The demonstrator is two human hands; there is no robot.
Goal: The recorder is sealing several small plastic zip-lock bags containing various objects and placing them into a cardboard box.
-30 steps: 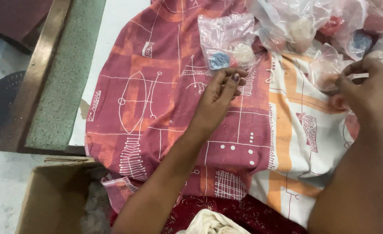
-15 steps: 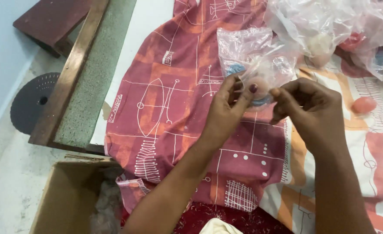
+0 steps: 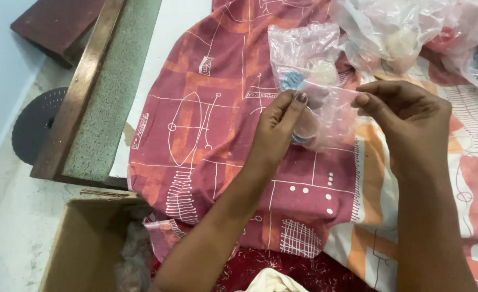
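Note:
My left hand (image 3: 275, 130) and my right hand (image 3: 406, 121) pinch the two top corners of a small clear plastic bag (image 3: 325, 116) and hold it stretched between them, just above a red and orange patterned cloth (image 3: 206, 135). A small round object shows through the bag near my left fingers. Behind it lies a second clear bag (image 3: 304, 57) with a blue piece and a pale piece inside.
More clear plastic bags (image 3: 412, 38) with small coloured items are heaped at the top right. An open cardboard box (image 3: 84, 249) stands on the floor at the lower left. A wooden frame with a green top (image 3: 101, 92) runs along the left, beside a dark round disc (image 3: 36, 127).
My right hand has come in from the right to meet the left. Together they have taken up the small bag and spread it wide between them.

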